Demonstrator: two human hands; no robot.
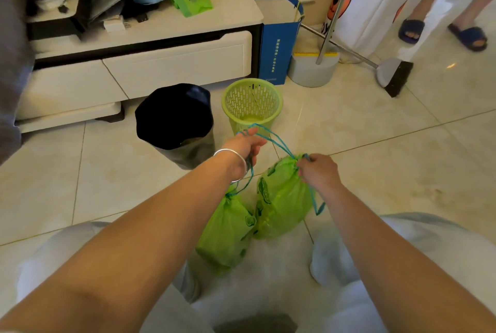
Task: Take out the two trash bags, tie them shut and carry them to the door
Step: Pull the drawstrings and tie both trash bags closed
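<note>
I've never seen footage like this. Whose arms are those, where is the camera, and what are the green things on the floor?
There is no machine here. The camera sits on a person's head and looks down, so the two arms are that person's own. Only this one view exists.

On the tiled floor stand two green trash bags, a left bag and a right bag, both with their necks drawn in. The left hand, with a bracelet at its wrist, grips the blue drawstring. The right hand pinches the neck of the right bag.

Behind them are an empty green basket and a dark-lined bin. Someone else's feet in slippers show at top right.
</note>
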